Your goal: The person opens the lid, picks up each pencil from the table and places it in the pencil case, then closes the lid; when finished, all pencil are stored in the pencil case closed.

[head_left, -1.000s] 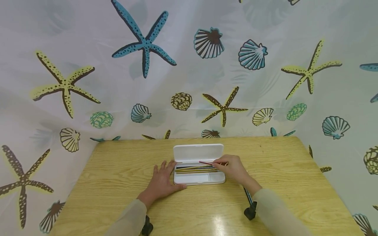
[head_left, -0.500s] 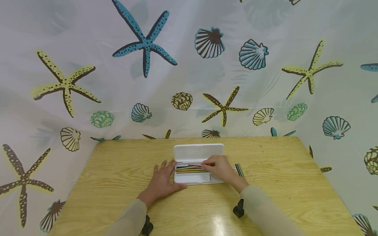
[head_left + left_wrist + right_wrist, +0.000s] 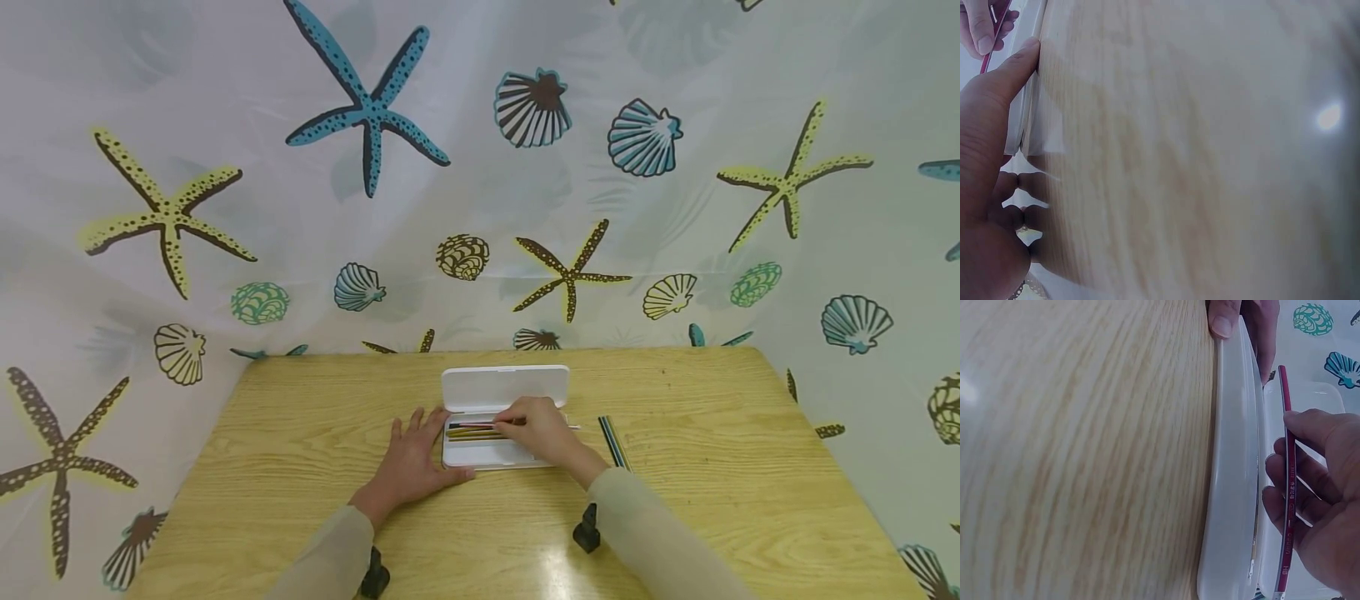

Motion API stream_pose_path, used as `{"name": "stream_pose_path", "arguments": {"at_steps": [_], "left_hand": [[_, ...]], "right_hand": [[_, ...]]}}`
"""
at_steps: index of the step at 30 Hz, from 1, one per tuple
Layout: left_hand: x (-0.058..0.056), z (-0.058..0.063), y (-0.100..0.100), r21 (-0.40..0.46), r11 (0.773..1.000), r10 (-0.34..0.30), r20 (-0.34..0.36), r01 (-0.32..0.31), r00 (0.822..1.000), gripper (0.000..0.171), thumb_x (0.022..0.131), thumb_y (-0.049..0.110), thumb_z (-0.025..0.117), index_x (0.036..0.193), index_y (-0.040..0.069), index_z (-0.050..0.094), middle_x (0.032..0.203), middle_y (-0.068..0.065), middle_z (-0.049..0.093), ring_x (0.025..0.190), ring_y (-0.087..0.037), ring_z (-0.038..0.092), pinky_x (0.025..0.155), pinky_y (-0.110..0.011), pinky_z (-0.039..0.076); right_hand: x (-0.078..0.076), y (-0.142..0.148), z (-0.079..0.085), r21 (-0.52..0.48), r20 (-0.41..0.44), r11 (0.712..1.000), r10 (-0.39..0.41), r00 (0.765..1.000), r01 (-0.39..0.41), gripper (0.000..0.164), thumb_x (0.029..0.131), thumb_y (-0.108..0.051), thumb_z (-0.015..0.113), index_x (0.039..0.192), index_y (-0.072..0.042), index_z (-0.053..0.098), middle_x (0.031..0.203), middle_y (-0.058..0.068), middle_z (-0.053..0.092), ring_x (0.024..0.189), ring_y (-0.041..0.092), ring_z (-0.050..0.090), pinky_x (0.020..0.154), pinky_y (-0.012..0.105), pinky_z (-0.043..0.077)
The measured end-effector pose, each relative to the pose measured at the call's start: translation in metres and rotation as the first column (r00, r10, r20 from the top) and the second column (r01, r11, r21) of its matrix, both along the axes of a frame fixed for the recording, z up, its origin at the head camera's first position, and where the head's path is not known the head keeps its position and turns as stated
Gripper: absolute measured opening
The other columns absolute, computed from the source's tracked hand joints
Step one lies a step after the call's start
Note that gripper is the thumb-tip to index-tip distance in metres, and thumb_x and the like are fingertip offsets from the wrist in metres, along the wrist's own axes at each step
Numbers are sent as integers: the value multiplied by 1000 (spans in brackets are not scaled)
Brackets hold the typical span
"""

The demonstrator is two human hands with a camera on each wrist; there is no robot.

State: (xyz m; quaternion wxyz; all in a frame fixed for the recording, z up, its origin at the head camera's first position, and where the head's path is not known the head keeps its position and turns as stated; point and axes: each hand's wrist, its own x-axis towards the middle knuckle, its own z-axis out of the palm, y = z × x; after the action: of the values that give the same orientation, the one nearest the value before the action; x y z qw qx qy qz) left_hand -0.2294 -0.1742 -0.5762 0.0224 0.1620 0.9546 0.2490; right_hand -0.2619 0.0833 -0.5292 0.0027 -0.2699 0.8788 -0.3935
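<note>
A white pencil case (image 3: 483,455) lies on the table with its lid (image 3: 504,388) raised at the back. Several pencils (image 3: 467,435) with gold and dark barrels lie lengthwise inside. My right hand (image 3: 542,431) is over the case and pinches a red pencil (image 3: 1290,481) between thumb and fingertips; its barrel carries pale print and the mark HB. At the case's left end rests my left hand (image 3: 414,463), fingers spread. The left thumb (image 3: 1019,65) lies along the front edge, and the forefinger reaches the back corner. My right hand hides the case's right part in the head view.
Several dark and gold pencils (image 3: 616,442) lie on the wooden table (image 3: 697,467), right of the case, near my right forearm. Behind the table hangs a pale cloth (image 3: 420,217) with starfish and shells; it also borders both sides.
My right hand has moved left and inward over the case, bringing the red pencil lower, alongside the others. The pencils on the table are now uncovered. My left hand stays in place.
</note>
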Motion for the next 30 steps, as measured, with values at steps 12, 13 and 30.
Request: {"name": "stream_pose_path", "arguments": {"at_steps": [12, 13, 30], "left_hand": [[0, -1, -1, 14, 1000, -8, -7, 8, 1000, 108, 83, 74, 74, 167, 18, 33, 169, -18, 37, 157, -54, 26, 120, -81, 12], [0, -1, -1, 12, 1000, -9, -9, 9, 1000, 108, 83, 74, 74, 167, 19, 33, 169, -18, 37, 157, -54, 26, 120, -81, 12], [0, 1, 0, 8, 1000, -6, 13, 6, 1000, 108, 84, 72, 74, 167, 18, 31, 170, -18, 36, 157, -53, 25, 121, -81, 11]], "right_hand": [[-3, -13, -6, 6, -26, 1000, 17, 1000, -17, 11, 96, -11, 77, 99, -3, 85, 92, 8, 79, 83, 15, 70, 73, 20, 53], [-3, -14, -6, 6, -24, 1000, 19, 1000, -19, 11, 96, -11, 77, 99, -3, 85, 93, 8, 79, 83, 15, 70, 73, 20, 53], [-3, -20, -5, 62, -35, 998, -10, 999, 12, 13, 96, -11, 78, 103, -3, 84, 99, 8, 81, 96, 24, 74, 88, 38, 60]]}}
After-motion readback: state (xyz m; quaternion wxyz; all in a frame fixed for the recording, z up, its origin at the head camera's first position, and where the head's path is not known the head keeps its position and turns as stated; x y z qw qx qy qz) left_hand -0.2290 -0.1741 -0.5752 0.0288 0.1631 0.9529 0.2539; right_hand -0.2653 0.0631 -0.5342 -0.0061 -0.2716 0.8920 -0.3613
